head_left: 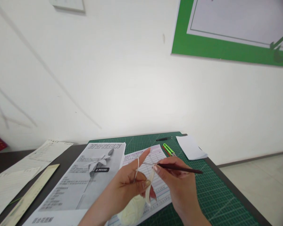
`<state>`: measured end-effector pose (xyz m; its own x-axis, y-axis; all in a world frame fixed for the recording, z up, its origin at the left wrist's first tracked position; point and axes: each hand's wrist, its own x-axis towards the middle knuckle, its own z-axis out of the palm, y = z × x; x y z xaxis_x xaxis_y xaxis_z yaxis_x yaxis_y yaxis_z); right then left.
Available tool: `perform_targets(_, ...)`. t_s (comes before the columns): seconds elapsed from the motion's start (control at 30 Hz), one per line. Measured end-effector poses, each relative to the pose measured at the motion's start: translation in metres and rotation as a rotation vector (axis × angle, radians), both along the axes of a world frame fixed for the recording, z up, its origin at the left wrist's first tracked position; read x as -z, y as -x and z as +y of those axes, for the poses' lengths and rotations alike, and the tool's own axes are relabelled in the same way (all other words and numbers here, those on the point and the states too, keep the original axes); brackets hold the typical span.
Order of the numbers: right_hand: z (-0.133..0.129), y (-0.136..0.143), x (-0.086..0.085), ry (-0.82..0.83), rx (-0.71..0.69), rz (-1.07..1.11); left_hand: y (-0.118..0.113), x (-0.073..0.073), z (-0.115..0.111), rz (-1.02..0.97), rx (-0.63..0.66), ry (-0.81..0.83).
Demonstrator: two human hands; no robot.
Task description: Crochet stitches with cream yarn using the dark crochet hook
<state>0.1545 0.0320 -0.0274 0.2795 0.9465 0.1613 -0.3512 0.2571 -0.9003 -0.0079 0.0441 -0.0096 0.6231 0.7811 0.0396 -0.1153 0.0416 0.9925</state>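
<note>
A crochet hook [179, 168] with a dark brown handle is gripped in my right hand [181, 185], its thin metal tip pointing left. My left hand [129, 180] pinches a narrow strip of cream crochet work [149, 191] between thumb and fingers, with the index finger raised. Cream yarn [138, 166] loops around that finger and runs toward the hook's tip. Below the left hand sits a pale cream ball of yarn [132, 210], partly covered by the hand. Exactly how the tip meets the stitches is too small to tell.
A green cutting mat [217, 191] covers much of the dark table. On it lie a printed chart sheet [158, 153], a green thread snipper [168, 149], a black pen-like tool [163, 138] and white paper [191, 147]. Leftward are a flower pattern sheet [68, 179] and a ruler [35, 191].
</note>
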Motion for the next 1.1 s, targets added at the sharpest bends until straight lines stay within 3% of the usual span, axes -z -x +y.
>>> perform_targets(0.17,0.002,0.001,-0.01,0.004,-0.059,0.012,0.002,-0.011,0.0,0.122,-0.19,-0.148)
perform_targets(0.5,0.007,0.005,-0.02,-0.051,-0.136,-0.065,-0.009,-0.005,-0.001,-0.056,-0.372,-0.071)
perform_targets(0.73,0.018,0.009,-0.012,0.048,-0.262,0.173,-0.011,0.006,0.001,-0.143,-0.315,-0.13)
perform_targets(0.9,0.017,0.007,-0.007,0.053,-0.272,0.204,-0.012,0.015,0.0,-0.165,-0.22,-0.166)
perform_targets(1.1,0.021,0.002,-0.005,0.017,-0.231,0.169,0.0,0.005,0.001,-0.002,-0.041,-0.141)
